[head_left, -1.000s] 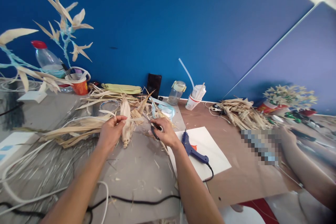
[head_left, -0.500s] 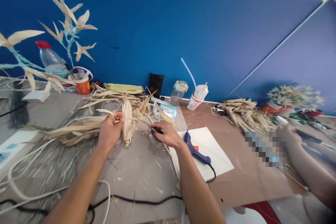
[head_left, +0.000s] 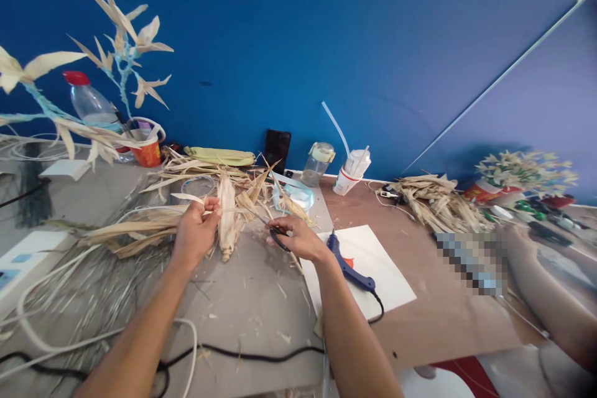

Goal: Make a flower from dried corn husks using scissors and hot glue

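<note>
Between its thumb and fingers my left hand [head_left: 199,224] pinches a pale strip of dried corn husk [head_left: 187,197], which sticks out to the left. My right hand [head_left: 298,237] is closed around the black handles of a pair of scissors [head_left: 280,238]. Their blades point left toward the strip; whether they touch it I cannot tell. Just beneath, between the two hands, lies a dried husk bundle [head_left: 226,217], with more loose husks [head_left: 140,230] spread to the left.
A blue glue gun [head_left: 349,264] rests on a white sheet [head_left: 392,280] at the right. Black and white cables cross the front. Behind stand a lidded jar [head_left: 317,165], a paper cup [head_left: 345,181] and a phone [head_left: 277,148]. Another person's arm [head_left: 536,280] reaches in at the right.
My hands stay almost in place. The scissors in my right hand have turned slightly, and their handles look closer together.
</note>
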A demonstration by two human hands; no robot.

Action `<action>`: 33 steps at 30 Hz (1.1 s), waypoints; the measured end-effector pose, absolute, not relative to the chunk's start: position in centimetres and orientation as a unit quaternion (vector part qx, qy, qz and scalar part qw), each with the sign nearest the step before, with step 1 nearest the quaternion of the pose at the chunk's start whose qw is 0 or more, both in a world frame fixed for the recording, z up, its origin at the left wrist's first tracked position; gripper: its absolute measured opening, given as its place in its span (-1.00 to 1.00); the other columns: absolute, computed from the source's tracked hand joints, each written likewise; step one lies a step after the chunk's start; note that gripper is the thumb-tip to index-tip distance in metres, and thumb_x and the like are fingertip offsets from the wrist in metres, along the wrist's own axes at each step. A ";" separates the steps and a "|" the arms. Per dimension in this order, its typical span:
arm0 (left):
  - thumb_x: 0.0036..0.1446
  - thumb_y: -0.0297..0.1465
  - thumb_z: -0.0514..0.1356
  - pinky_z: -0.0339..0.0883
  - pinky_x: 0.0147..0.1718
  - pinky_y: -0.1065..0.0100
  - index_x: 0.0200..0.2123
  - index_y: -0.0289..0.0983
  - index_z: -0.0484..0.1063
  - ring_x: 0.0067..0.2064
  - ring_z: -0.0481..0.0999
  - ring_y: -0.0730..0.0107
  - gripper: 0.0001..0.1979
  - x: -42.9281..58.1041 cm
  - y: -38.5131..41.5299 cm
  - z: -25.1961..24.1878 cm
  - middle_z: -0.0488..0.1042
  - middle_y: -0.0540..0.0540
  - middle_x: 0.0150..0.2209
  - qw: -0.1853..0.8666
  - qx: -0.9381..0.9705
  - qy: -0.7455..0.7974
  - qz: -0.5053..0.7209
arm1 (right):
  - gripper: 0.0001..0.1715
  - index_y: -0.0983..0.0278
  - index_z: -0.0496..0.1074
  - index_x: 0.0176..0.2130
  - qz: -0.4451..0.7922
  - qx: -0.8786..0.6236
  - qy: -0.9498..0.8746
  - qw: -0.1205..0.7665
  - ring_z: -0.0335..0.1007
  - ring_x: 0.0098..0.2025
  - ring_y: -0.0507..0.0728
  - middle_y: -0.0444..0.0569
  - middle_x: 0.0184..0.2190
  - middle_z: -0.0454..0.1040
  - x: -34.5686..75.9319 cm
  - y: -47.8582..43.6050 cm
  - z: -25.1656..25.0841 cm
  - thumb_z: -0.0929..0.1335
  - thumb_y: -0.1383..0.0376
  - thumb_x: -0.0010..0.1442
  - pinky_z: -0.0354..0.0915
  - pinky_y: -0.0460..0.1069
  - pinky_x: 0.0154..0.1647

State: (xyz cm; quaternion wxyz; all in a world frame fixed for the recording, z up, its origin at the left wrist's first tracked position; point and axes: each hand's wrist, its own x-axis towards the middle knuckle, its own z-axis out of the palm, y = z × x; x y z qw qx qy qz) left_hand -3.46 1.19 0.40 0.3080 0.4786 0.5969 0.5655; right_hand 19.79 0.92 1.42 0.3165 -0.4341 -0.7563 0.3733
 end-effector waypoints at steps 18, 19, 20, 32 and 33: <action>-0.16 -0.30 0.28 0.30 -0.35 0.35 -0.33 -0.22 0.45 -0.39 0.45 0.29 -0.75 -4.1 1.4 0.3 0.46 -0.03 -0.42 0.321 0.477 0.590 0.567 | -0.78 0.23 0.59 -0.28 0.426 -0.446 -0.731 0.292 0.25 -0.47 0.02 -0.15 -0.50 0.46 20.2 0.8 1.9 0.41 0.29 -0.01 0.19 -0.10 -0.45; -0.16 -0.31 0.27 0.30 -0.36 0.35 -0.33 -0.22 0.46 -0.40 0.45 0.29 -0.75 -4.1 1.4 0.3 0.46 -0.03 -0.42 0.320 0.477 0.589 0.568 | -0.78 0.24 0.59 -0.29 0.432 -0.447 -0.729 0.288 0.25 -0.49 0.02 -0.16 -0.52 0.44 20.3 0.7 2.0 0.41 0.28 -0.01 0.18 -0.10 -0.46; -0.16 -0.31 0.27 0.29 -0.36 0.34 -0.32 -0.22 0.46 -0.40 0.44 0.29 -0.75 -4.1 1.3 0.3 0.46 -0.03 -0.43 0.320 0.478 0.589 0.568 | -0.78 0.25 0.59 -0.29 0.436 -0.447 -0.727 0.284 0.24 -0.50 0.01 -0.16 -0.54 0.43 20.3 0.7 2.1 0.41 0.28 -0.01 0.18 -0.11 -0.47; -0.06 -0.27 0.22 0.25 -0.43 0.36 -0.23 -0.26 0.46 -0.44 0.44 0.34 -0.70 -4.6 1.3 -0.2 0.48 -0.04 -0.41 0.279 0.525 0.600 0.536 | -0.75 0.27 0.56 -0.27 0.469 -0.455 -0.710 0.263 0.22 -0.51 0.00 -0.17 -0.54 0.41 20.7 0.7 2.5 0.39 0.27 -0.01 0.15 -0.10 -0.45; -0.06 -0.26 0.22 0.25 -0.43 0.36 -0.23 -0.26 0.45 -0.45 0.44 0.34 -0.70 -4.6 1.3 -0.2 0.48 -0.04 -0.41 0.279 0.526 0.601 0.534 | -0.74 0.27 0.56 -0.27 0.470 -0.458 -0.708 0.263 0.23 -0.49 0.00 -0.16 -0.51 0.42 20.8 0.7 2.5 0.39 0.27 -0.02 0.16 -0.10 -0.44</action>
